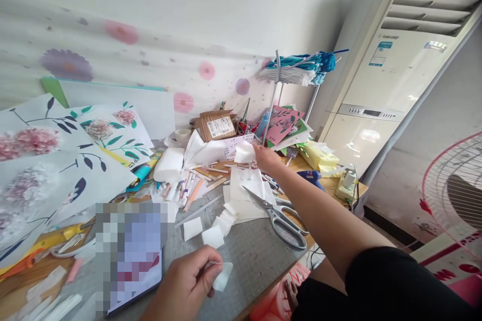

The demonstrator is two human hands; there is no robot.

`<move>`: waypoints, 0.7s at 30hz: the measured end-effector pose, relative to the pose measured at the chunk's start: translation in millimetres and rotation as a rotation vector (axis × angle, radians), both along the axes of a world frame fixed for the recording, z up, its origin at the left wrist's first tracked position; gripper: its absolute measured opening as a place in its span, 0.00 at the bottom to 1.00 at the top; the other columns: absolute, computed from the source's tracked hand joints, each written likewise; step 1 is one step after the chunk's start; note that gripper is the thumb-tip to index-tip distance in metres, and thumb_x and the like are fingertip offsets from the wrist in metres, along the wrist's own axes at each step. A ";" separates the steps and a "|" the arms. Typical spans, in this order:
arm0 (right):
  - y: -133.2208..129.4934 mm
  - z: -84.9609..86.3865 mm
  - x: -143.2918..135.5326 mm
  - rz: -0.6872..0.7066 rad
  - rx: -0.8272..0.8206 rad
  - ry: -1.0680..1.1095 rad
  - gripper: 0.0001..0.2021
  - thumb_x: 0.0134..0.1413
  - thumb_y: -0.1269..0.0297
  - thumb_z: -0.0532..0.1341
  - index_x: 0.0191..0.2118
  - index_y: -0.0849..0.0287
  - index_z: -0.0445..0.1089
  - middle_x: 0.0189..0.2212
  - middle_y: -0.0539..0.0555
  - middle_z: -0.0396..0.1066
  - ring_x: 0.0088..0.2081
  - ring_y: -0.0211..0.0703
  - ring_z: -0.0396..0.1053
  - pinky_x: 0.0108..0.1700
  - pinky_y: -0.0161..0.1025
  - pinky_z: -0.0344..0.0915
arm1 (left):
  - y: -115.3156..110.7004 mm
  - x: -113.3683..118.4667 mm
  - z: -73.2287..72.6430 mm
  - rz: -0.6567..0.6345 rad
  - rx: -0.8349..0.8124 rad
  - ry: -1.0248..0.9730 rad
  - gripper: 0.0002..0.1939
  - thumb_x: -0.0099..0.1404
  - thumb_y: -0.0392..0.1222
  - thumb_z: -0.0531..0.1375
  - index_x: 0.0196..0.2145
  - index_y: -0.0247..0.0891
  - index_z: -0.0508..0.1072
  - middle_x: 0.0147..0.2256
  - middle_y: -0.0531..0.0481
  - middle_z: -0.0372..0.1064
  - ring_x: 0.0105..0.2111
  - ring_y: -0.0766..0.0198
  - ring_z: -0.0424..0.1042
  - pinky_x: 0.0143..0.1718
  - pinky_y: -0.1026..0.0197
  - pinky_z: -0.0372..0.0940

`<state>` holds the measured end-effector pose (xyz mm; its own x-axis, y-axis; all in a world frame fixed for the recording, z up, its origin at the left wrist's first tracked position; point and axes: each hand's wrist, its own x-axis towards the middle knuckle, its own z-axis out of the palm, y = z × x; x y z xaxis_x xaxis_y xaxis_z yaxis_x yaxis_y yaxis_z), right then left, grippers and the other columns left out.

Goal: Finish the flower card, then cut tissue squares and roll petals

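Observation:
In the near foreground my left hand (pixel 190 278) is closed, with thumb and forefinger pinching a small white tissue square (pixel 223 278). My right hand (pixel 268 159) reaches across to the far side of the table, its fingers closed at the edge of another white tissue piece (pixel 244 153). Beneath the right forearm lie large metal scissors (pixel 280 220), blades apart, their tips over a stack of white tissue sheets (pixel 250 203). Cut white squares (pixel 213 236) are scattered on the grey mat (pixel 233 256) between my hands.
A tablet (pixel 135 261) with a blurred screen lies left of my left hand. Markers (pixel 184 188), a tissue pack (pixel 169 164) and a cardboard box (pixel 216 127) crowd the back. Flower pictures (pixel 37 160) stand at left. A blue glue gun (pixel 312 178) and power strip (pixel 347 183) sit right.

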<state>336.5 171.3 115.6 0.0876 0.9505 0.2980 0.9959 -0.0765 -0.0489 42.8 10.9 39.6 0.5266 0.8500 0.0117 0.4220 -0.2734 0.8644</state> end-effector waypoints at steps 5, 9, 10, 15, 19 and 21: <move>2.1 -18.7 -51.2 0.350 -0.153 -0.093 0.17 0.63 0.61 0.59 0.55 0.60 0.65 0.55 0.59 0.65 0.52 0.50 0.68 0.52 0.53 0.67 | 2.9 -2.9 -3.3 0.004 0.011 -0.018 0.15 0.67 0.49 0.50 0.33 0.41 0.72 0.24 0.54 0.68 0.26 0.62 0.71 0.30 0.65 0.63; 5.4 -32.7 -101.9 0.554 -0.325 -0.153 0.13 0.63 0.61 0.59 0.51 0.60 0.68 0.50 0.57 0.69 0.47 0.46 0.70 0.49 0.49 0.69 | 2.8 -2.7 -1.7 0.027 0.072 -0.029 0.13 0.67 0.46 0.51 0.35 0.43 0.74 0.27 0.53 0.72 0.27 0.62 0.71 0.30 0.66 0.64; 7.6 -35.9 -111.4 0.569 -0.353 -0.174 0.14 0.63 0.61 0.59 0.51 0.60 0.68 0.49 0.57 0.69 0.47 0.46 0.71 0.48 0.49 0.70 | 2.8 -2.5 -0.3 0.024 0.101 -0.028 0.12 0.66 0.45 0.52 0.35 0.43 0.75 0.28 0.53 0.72 0.28 0.62 0.71 0.31 0.66 0.64; 19.1 -43.1 -129.6 0.594 -0.399 -0.270 0.13 0.63 0.61 0.59 0.50 0.61 0.68 0.48 0.57 0.70 0.46 0.46 0.71 0.47 0.48 0.70 | 2.6 -2.3 6.6 -0.002 0.193 -0.012 0.11 0.65 0.39 0.52 0.34 0.42 0.75 0.30 0.53 0.74 0.30 0.63 0.72 0.33 0.67 0.63; 20.5 -42.9 -121.6 0.646 -0.393 -0.310 0.11 0.63 0.61 0.59 0.47 0.62 0.70 0.47 0.56 0.71 0.47 0.47 0.70 0.48 0.50 0.69 | 1.1 -2.4 6.6 0.007 0.171 0.008 0.11 0.65 0.37 0.52 0.33 0.41 0.75 0.30 0.53 0.74 0.30 0.64 0.72 0.33 0.67 0.62; 19.2 -43.7 -115.7 0.671 -0.376 -0.318 0.10 0.62 0.63 0.59 0.45 0.62 0.71 0.45 0.56 0.72 0.49 0.48 0.69 0.50 0.50 0.68 | 0.6 -2.0 5.7 0.000 0.159 0.017 0.11 0.64 0.37 0.52 0.33 0.41 0.75 0.30 0.53 0.74 0.30 0.63 0.72 0.33 0.66 0.62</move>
